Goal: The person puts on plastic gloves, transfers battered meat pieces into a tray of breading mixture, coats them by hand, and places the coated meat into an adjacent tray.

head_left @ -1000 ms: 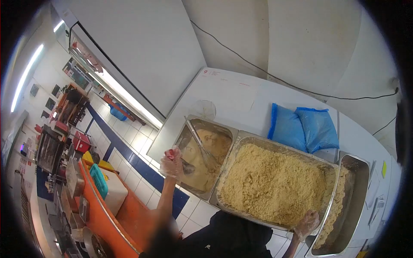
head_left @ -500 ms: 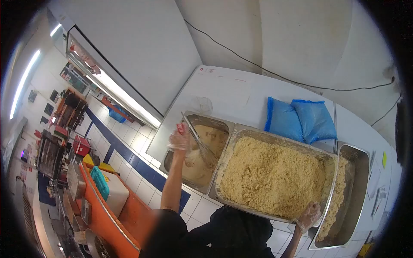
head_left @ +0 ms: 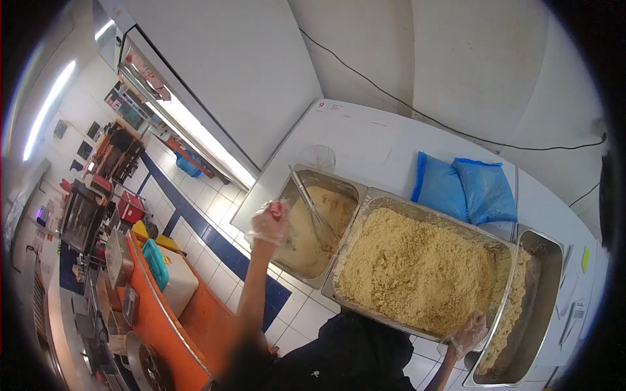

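My left hand (head_left: 270, 223), in a clear glove, is closed above the left edge of the batter pan (head_left: 299, 264); whatever it may hold is too small to make out. Pale batter fills that pan, and a metal whisk (head_left: 313, 210) leans in it, apart from my hand. My right hand (head_left: 468, 334), gloved too, has its fingers curled over the near right rim of the large metal pan (head_left: 395, 202). Yellowish crumbs (head_left: 417, 270) fill the large pan.
Two blue bags (head_left: 464, 190) lie behind the large pan. To its right is a narrow metal pan (head_left: 536, 306) with crumbs along one side. A clear round container (head_left: 318, 157) stands behind the batter. An orange counter (head_left: 189, 326) with a white box (head_left: 176, 280) is at the left.
My left hand has lifted off the batter and drawn back toward the pan's left edge. The whisk stays in the batter. My right hand remains at the large pan's corner. The view has shifted slightly.
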### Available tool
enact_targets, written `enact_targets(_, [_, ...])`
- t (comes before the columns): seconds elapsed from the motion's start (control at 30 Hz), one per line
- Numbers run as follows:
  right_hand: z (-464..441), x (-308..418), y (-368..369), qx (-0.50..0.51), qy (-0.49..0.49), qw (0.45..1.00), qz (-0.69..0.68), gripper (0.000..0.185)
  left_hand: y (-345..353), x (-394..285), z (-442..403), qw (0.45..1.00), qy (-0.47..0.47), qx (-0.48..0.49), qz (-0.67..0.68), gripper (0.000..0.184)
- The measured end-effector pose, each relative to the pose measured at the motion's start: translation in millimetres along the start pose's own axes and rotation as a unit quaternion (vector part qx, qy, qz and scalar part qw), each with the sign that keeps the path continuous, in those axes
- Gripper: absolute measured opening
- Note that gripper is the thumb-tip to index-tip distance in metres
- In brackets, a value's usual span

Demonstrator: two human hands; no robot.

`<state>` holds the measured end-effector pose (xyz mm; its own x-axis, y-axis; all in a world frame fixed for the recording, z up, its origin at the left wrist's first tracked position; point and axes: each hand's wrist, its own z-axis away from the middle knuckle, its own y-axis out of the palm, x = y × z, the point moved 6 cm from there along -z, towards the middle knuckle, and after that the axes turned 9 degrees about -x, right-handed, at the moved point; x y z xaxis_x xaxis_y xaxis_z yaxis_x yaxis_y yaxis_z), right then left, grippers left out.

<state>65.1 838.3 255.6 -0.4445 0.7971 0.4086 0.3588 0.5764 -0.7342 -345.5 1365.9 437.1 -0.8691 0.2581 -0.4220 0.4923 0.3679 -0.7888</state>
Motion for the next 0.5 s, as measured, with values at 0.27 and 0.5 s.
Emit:
enact_targets(0.27, [-7,39,-29,-0.014,0.047,0.999,0.020,0.042,72,60,-14,0.977,-0.034,-0.164,0.129,0.042])
enact_targets(0.5, [-18,53,-30,-0.030,-0.033,0.999,0.008,0.036,-4,64,-24,0.926,-0.083,-0.295,0.220,0.038])
